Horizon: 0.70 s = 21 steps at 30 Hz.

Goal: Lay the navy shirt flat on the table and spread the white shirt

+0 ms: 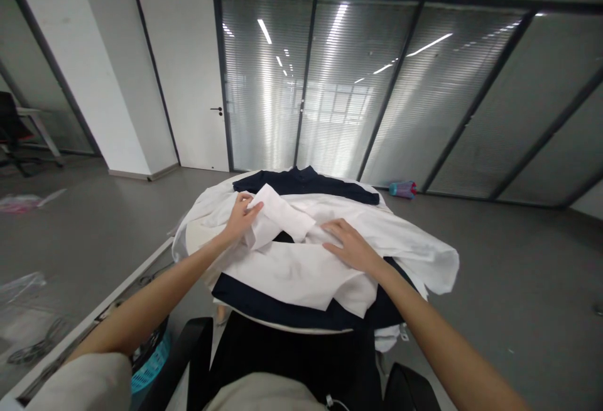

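Note:
A white shirt [292,269] lies spread across a small table, its sleeve [426,257] hanging out to the right. My left hand [241,215] is closed on the upper left part of the shirt, thumb and fingers pinching it beside a raised, folded band that looks like the collar [282,210]. On the shirt's right side rests my right hand [349,244], its thumb and fingers apart on the cloth. Dark navy cloth [301,181] shows behind the white shirt, and more of it shows along the near edge beneath.
Black chair armrests [195,342] flank my lap. A blue basket [153,364] stands on the floor at lower left, near cables. Beyond the table, a blue and pink basket [402,190] lies by the glass partition [343,97]. Clear plastic [21,288] lies at far left.

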Available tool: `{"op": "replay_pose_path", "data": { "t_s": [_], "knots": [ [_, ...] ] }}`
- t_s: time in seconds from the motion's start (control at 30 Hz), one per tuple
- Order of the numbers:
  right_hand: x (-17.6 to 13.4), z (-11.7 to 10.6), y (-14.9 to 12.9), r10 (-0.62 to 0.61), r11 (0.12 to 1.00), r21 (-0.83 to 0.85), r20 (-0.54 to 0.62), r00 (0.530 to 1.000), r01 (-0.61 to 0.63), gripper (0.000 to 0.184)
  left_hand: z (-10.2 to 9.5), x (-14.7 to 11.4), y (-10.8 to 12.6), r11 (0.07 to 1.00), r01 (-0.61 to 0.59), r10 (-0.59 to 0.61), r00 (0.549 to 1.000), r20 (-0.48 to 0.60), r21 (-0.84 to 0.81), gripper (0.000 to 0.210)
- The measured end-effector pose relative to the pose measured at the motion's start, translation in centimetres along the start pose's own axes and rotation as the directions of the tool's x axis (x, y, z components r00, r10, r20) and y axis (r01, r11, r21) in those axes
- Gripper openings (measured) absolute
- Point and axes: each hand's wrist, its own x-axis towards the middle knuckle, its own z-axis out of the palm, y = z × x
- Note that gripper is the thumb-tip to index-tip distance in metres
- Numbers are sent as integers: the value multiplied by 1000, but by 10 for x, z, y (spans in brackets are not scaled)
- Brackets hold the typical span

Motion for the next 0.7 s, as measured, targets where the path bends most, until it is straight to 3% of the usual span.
{"op": "replay_pose_path", "data": {
  "t_s": [0.07, 0.13, 0.3, 0.43, 0.57, 0.7],
  "knots": [
    [-9, 14, 9, 9, 999, 31, -19, 1000, -9, 35, 6, -5, -13, 992, 113, -113, 994, 0, -63, 36],
    [-14, 27, 17, 9, 999, 52, -51, 999, -6, 29, 8, -10, -20, 987, 147, -148, 989, -13, -69, 34],
    [-19, 34, 22, -23, 998, 63, -107, 994, 30, 19, 0, -16, -13, 998, 2, 1, 999, -53, 68, 23],
    [-21, 27, 16, 4, 999, 46, -232, 973, 6, 23, -5, -20, -6, 985, -50, 86, 972, -217, 167, 17],
    [-25, 23, 10, 79, 997, 43, -417, 906, -67, 25, -6, -24, -5, 998, 3, 11, 971, -239, 58, 21],
    [-28, 21, 8, 92, 996, 26, -462, 882, -90, 26, -7, -26, 0, 993, -12, -9, 984, -176, -116, 20]
  ]
}}
